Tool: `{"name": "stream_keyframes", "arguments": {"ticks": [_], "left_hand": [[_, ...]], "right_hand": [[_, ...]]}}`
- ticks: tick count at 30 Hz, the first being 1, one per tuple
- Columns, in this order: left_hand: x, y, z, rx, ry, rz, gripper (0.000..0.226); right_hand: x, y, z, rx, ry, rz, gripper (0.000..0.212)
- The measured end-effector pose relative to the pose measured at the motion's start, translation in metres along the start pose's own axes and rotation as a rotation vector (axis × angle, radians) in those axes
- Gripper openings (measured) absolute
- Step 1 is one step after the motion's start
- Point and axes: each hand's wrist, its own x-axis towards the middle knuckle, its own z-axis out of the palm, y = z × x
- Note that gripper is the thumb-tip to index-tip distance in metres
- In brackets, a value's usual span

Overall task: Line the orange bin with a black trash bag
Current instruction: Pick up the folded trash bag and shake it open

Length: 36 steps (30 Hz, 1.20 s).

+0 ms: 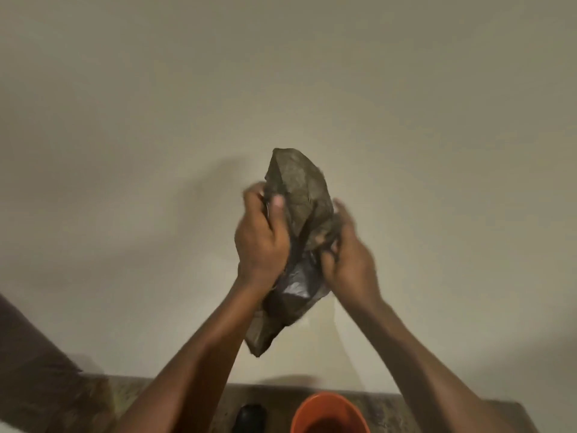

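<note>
A crumpled black trash bag [299, 214] is held up in front of the plain wall, bunched and only partly unfolded. My left hand [260, 242] grips its left side with the thumb pressed into the plastic. On the bag's right side my right hand [348, 254] curls its fingers into the folds. A loose end of the bag hangs down between my forearms. The orange bin [327, 412] stands below on the counter at the bottom edge, its mouth facing up and only its top part in view.
A speckled stone counter [437, 410] runs along the bottom against a beige wall [281, 73]. A small black object [251, 417] stands just left of the bin. A dark brown surface [28, 348] fills the lower left corner.
</note>
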Motion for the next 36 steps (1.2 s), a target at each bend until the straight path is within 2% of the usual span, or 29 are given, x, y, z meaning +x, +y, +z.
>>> {"name": "stream_keyframes", "arguments": {"ticks": [1, 2, 3, 4, 5, 7, 10, 13, 14, 15, 16, 17, 19, 20, 21, 22, 25, 27, 29, 30, 31, 33, 35, 36], "left_hand": [[-0.017, -0.019, 0.003, 0.180, -0.241, 0.007, 0.039], [-0.034, -0.043, 0.007, 0.417, -0.537, -0.047, 0.046], [-0.051, -0.070, 0.008, 0.647, -0.823, -0.104, 0.044], [-0.066, -0.091, 0.007, 0.798, -1.019, -0.138, 0.037], [-0.074, -0.108, 0.004, 0.837, -1.069, -0.193, 0.030], [-0.072, -0.122, 0.000, 0.730, -0.908, -0.353, 0.026], [-0.036, -0.109, 0.004, 0.570, -0.540, -0.415, 0.030], [-0.003, -0.062, 0.004, 0.290, -0.132, -0.333, 0.031], [0.002, -0.047, 0.002, 0.191, -0.035, -0.259, 0.029], [0.001, -0.037, 0.000, 0.124, 0.025, -0.174, 0.027], [-0.003, -0.035, 0.001, 0.114, 0.016, -0.099, 0.027], [-0.012, -0.045, 0.004, 0.188, -0.090, -0.074, 0.030], [-0.039, -0.083, 0.013, 0.539, -0.537, -0.179, 0.036], [-0.051, -0.103, 0.013, 0.671, -0.765, -0.281, 0.035], [-0.058, -0.119, 0.012, 0.710, -0.866, -0.381, 0.031], [-0.058, -0.129, 0.009, 0.679, -0.847, -0.455, 0.028], [-0.034, -0.130, 0.004, 0.560, -0.501, -0.478, 0.027], [-0.012, -0.105, -0.001, 0.399, -0.203, -0.400, 0.028], [0.002, -0.072, -0.007, 0.216, 0.002, -0.255, 0.027], [0.003, -0.059, -0.011, 0.154, 0.038, -0.178, 0.026], [-0.001, -0.054, -0.012, 0.130, 0.027, -0.112, 0.024], [-0.022, -0.068, -0.009, 0.231, -0.181, -0.072, 0.021], [-0.053, -0.111, -0.003, 0.471, -0.572, -0.158, 0.029], [-0.064, -0.129, -0.003, 0.535, -0.686, -0.196, 0.034]], "right_hand": [[-0.008, 0.017, 0.013, -0.134, -0.257, 0.107, 0.054], [-0.018, 0.040, 0.025, -0.271, -0.503, 0.221, 0.036], [-0.027, 0.063, 0.036, -0.360, -0.661, 0.319, 0.012], [-0.034, 0.081, 0.040, -0.400, -0.709, 0.381, 0.011], [-0.037, 0.096, 0.042, -0.413, -0.693, 0.405, 0.020], [-0.028, 0.111, 0.037, -0.450, -0.590, 0.380, 0.033], [0.003, 0.099, 0.019, -0.417, -0.356, 0.347, 0.039], [0.016, 0.059, -0.001, -0.195, 0.051, 0.169, 0.031], [0.012, 0.041, -0.005, -0.129, 0.148, 0.085, 0.025], [0.007, 0.032, -0.005, -0.088, 0.172, 0.020, 0.023], [0.003, 0.032, 0.001, -0.094, 0.097, 0.004, 0.029], [-0.002, 0.041, 0.011, -0.130, -0.081, 0.076, 0.036], [-0.017, 0.079, 0.038, -0.359, -0.545, 0.259, 0.038], [-0.025, 0.098, 0.046, -0.467, -0.698, 0.241, 0.036], [-0.028, 0.112, 0.047, -0.531, -0.732, 0.209, 0.034], [-0.026, 0.119, 0.044, -0.505, -0.673, 0.191, 0.033], [0.002, 0.119, 0.025, -0.298, -0.272, 0.223, 0.045], [0.022, 0.106, 0.008, -0.194, -0.006, 0.229, 0.040], [0.026, 0.084, -0.003, -0.038, 0.243, 0.118, 0.037], [0.020, 0.074, -0.004, -0.004, 0.298, 0.031, 0.037], [0.011, 0.070, 0.000, -0.007, 0.275, -0.066, 0.034], [-0.014, 0.089, 0.026, -0.074, 0.029, -0.190, 0.029], [-0.038, 0.118, 0.053, -0.261, -0.430, -0.054, 0.032], [-0.045, 0.129, 0.058, -0.322, -0.531, 0.055, 0.032]]}}
